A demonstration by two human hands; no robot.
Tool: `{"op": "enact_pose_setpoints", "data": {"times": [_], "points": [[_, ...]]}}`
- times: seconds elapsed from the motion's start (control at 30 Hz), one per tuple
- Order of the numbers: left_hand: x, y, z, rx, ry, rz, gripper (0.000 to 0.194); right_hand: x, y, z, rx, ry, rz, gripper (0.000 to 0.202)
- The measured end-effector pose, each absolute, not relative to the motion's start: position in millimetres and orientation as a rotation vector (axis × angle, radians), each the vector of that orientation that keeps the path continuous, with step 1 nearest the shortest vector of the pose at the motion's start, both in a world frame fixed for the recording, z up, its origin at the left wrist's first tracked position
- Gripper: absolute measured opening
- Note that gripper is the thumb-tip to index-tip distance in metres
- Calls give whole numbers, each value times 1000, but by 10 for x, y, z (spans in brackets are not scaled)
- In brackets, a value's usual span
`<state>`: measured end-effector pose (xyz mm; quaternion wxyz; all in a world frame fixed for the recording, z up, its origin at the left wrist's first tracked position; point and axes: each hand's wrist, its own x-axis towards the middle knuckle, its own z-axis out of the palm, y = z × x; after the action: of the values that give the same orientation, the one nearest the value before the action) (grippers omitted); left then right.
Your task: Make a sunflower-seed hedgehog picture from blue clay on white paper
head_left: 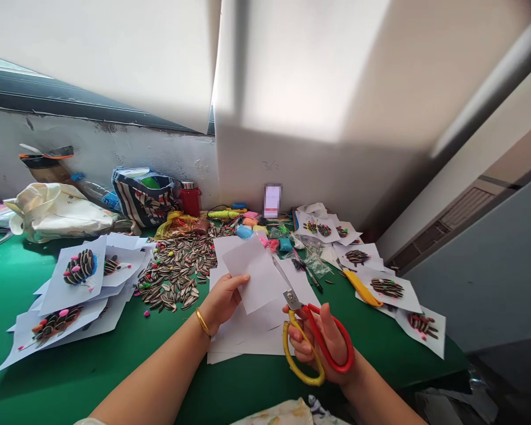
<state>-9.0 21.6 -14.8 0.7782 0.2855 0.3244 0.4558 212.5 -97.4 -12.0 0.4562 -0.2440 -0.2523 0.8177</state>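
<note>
My left hand point(225, 300), with a gold bangle at its wrist, pinches the left edge of a white paper piece point(256, 277) raised over other white sheets point(243, 339). In my right hand point(321, 339) are scissors point(294, 300) with one red and one yellow handle. Their blades look closed and point up and left, close to the right side of the held paper. Left of the sheets lies a heap of striped sunflower seeds point(177, 271).
Papers with seed figures point(77, 268) are piled at the left; more point(387, 287) line the right, beside a yellow cutter point(360, 287). Bags point(66, 209), a red bottle point(190, 199), coloured clay point(261, 230) and a phone point(272, 202) stand or lie at the back of the green table point(159, 348).
</note>
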Motion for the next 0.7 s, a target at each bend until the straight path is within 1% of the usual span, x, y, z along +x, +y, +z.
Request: {"op": "enact_pose_setpoints", "data": {"times": [0.23, 0.43, 0.7], "points": [[-107, 191, -144, 649, 649, 931, 37, 2077, -980, -90, -632, -633, 2037, 77], [-117, 210, -137, 709, 714, 947, 36, 2082, -969, -88, -580, -625, 2052, 74], [-71, 157, -155, 720, 706, 883, 35, 2017, -958, -77, -573, -625, 2010, 70]]}}
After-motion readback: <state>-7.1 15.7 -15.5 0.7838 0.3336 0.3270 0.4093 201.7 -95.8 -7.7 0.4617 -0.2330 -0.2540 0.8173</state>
